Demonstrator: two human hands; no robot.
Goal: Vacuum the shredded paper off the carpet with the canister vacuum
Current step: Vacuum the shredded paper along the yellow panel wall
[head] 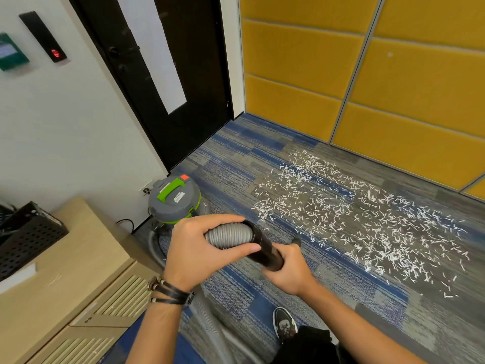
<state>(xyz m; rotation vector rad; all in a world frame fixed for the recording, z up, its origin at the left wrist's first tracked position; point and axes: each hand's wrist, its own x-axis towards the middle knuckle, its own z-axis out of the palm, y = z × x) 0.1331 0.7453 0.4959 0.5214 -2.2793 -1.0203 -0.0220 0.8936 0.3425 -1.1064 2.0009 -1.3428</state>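
White shredded paper (362,219) lies scattered in a wide band over the blue and grey carpet (236,164). The grey canister vacuum (174,199) with a green handle stands by the wall near the door. My left hand (202,250) grips the grey ribbed hose (228,236) where it meets the black wand tube (265,249). My right hand (288,269) grips the black tube lower down. The tube's far end shows just past my right hand, short of the paper.
A black door (162,82) is at the back left and yellow padded wall panels (367,82) run along the right. A light wooden cabinet (60,285) with a black perforated box (29,232) stands at the left. My shoe (284,324) is on the carpet below.
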